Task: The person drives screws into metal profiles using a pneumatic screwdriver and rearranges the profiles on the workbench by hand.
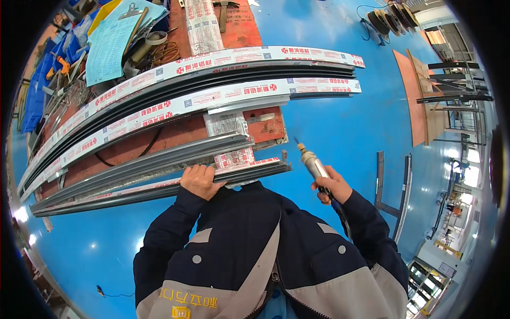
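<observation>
Nearest my body, a long dark aluminium profile [255,171] with printed film along its top lies on the bench's front side. My left hand [200,182] grips it, fingers curled over its upper edge and thumb stretched to the right. My right hand [332,184] is closed around a silver, straight power tool [314,166]. A brass-coloured collar and a thin dark bit are at its tip, which points up and left, apart from the profile's right end. A dark cord or hose runs from its rear along my right sleeve. Another grey profile [186,152] lies just beyond the held one.
Film-wrapped profiles [228,95] cross the red bench [268,121] farther back. Behind them lie a hammer [223,16], a clipboard with papers [119,45], tape rolls and blue bins [35,101]. Right, on the blue floor, are a dark frame [380,178], boards [411,101] and cable reels [390,21].
</observation>
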Available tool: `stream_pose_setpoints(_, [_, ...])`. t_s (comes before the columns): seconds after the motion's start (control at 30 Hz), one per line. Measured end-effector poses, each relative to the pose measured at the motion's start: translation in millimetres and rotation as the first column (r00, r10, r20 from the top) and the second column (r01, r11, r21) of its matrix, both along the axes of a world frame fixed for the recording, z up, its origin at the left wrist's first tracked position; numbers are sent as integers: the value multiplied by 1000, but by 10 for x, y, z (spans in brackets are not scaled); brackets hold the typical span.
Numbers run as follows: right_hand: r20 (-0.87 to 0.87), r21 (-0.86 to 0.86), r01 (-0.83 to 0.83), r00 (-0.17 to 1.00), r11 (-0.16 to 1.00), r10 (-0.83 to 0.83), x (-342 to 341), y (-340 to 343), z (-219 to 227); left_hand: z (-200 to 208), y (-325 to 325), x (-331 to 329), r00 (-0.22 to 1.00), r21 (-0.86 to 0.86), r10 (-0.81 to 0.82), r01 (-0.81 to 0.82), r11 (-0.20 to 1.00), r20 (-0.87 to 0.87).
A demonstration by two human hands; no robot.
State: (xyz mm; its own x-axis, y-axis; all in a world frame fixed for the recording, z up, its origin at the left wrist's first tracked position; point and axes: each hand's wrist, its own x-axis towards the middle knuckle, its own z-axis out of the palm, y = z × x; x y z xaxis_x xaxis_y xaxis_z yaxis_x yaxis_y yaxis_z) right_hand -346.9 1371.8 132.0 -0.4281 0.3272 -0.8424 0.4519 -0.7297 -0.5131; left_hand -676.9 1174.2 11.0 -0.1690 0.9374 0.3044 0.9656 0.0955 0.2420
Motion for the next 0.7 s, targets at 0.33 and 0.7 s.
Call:
stream_pose_setpoints(0.33, [-34,-80,-66,997,995,64,-72,127,-44,26,23,-30,1000,-20,-24,24,1000,-8])
stream_pose_setpoints(0.7, [-86,-156,-8,996,988,-5,-77,153,-116,3,86,-12,997,-98,-39,45,994,72])
